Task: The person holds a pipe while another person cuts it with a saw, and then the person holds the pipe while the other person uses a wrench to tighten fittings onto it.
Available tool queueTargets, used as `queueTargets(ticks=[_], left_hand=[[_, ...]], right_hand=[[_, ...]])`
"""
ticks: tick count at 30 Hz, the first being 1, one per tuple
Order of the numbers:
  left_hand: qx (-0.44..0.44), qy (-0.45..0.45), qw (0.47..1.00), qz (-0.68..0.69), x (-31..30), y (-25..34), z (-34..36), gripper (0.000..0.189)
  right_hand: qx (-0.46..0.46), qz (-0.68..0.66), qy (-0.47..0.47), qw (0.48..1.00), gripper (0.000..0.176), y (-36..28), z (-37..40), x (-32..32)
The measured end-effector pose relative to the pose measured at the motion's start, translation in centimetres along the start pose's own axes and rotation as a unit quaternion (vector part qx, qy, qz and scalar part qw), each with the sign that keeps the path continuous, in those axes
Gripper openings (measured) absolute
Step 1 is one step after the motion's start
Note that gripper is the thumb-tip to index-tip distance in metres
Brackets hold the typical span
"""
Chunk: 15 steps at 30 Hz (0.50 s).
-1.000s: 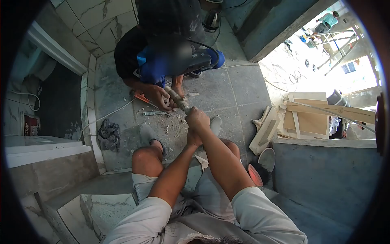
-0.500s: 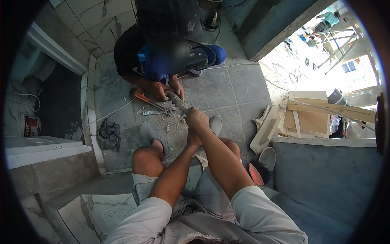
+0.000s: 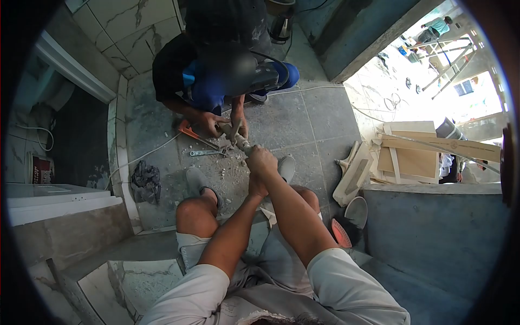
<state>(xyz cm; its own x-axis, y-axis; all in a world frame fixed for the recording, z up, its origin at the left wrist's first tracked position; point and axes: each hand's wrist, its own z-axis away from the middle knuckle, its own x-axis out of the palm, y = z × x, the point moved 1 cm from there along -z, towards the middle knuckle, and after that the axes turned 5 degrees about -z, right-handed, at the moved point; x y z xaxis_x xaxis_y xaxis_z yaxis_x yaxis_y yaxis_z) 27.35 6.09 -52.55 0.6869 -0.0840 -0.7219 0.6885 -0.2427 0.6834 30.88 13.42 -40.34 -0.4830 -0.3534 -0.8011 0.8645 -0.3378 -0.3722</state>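
Note:
A dusty grey pipe-like piece (image 3: 242,144) slants over the rubble-strewn floor. My right hand (image 3: 262,161) is closed round its near end. Just below, my left hand (image 3: 257,186) is closed too, low against the right wrist, partly hidden by it. At the far end, a crouching co-worker (image 3: 179,70) has both hands on the piece, with something small and grey between the fingers. An orange-handled tool (image 3: 189,130) and a metal wrench (image 3: 205,152) lie left of the piece, among broken chips.
A crumpled dark plastic bag (image 3: 146,181) lies left of my feet. To the right are a red-bristled brush (image 3: 341,233), a round pan (image 3: 356,212), boards (image 3: 409,157) and a low wall (image 3: 433,233). A cable crosses the floor.
The co-worker's hands have shifted slightly; one has moved nearer to my hands along the piece, and its fingers are now spread differently. My hands have barely moved.

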Motion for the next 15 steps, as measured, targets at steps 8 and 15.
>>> queueTargets(ticks=[8, 15], left_hand=[[0.027, -0.068, 0.994, -0.084, -1.2, 0.2, -0.6, 0.049], [0.063, 0.027, 0.991, -0.112, -0.5, 0.2, -0.4, 0.046]], right_hand=[[0.005, -0.018, 0.009, 1.0, 0.033, -0.3, 0.1, -0.6], [-0.004, -0.021, 0.015, 1.0, 0.036, -0.1, -0.2, 0.0]])
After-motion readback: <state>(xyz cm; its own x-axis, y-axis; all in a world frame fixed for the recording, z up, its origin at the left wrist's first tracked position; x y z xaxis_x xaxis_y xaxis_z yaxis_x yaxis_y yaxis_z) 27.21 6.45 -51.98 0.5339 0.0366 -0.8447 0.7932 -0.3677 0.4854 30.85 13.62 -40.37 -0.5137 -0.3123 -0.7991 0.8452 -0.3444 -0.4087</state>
